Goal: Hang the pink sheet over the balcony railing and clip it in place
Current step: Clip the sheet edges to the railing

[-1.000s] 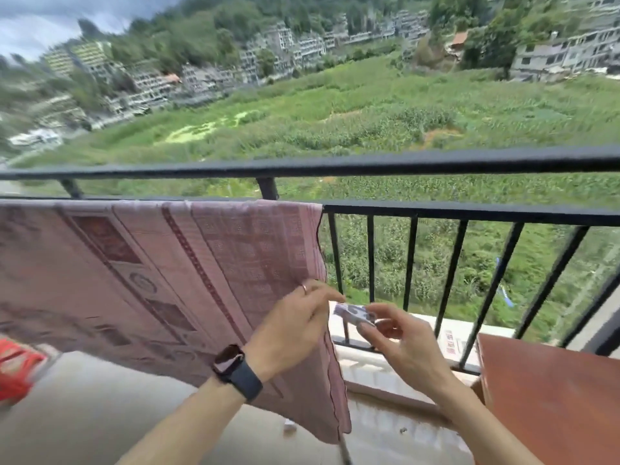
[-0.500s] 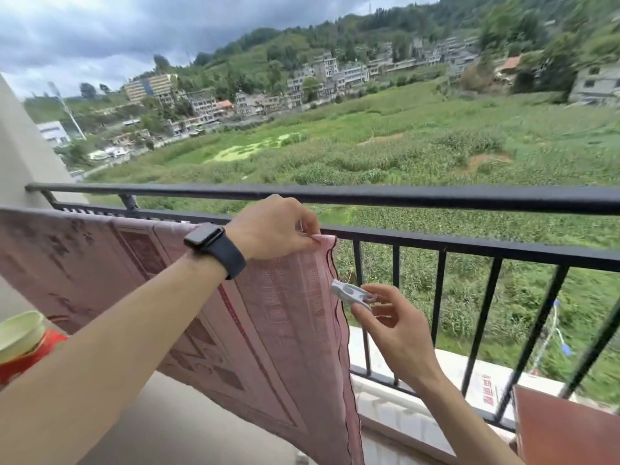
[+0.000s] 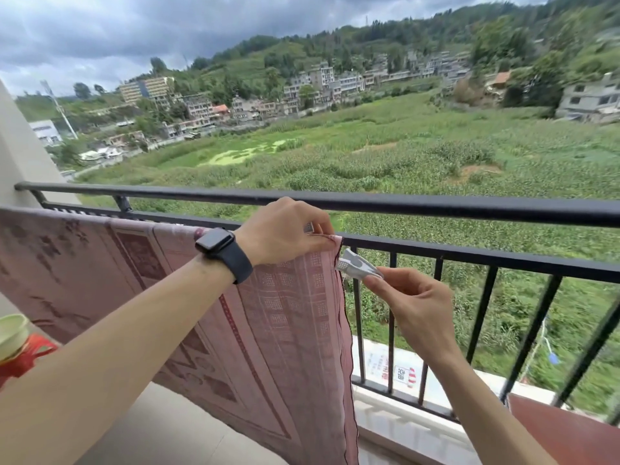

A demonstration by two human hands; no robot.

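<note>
The pink patterned sheet [image 3: 275,317] hangs over the lower black bar of the balcony railing [image 3: 469,258] and drapes down on the near side. My left hand [image 3: 285,231], with a dark watch on the wrist, pinches the sheet's top right corner against that bar. My right hand [image 3: 412,303] holds a white and grey clothes clip [image 3: 355,265] by its tail. The clip's jaws point up and left, right beside the sheet's corner edge, just under the bar.
A thicker top rail [image 3: 436,206] runs above the bar with the sheet. A pale green bowl [image 3: 11,333] on a red stool [image 3: 23,357] sits at the left edge. A reddish-brown tabletop [image 3: 563,431] is at the lower right. A beige wall [image 3: 20,152] stands at left.
My left hand has risen from the sheet's side edge to its top corner on the bar. My right hand has lifted the clip up close to that corner. The view has tilted upward.
</note>
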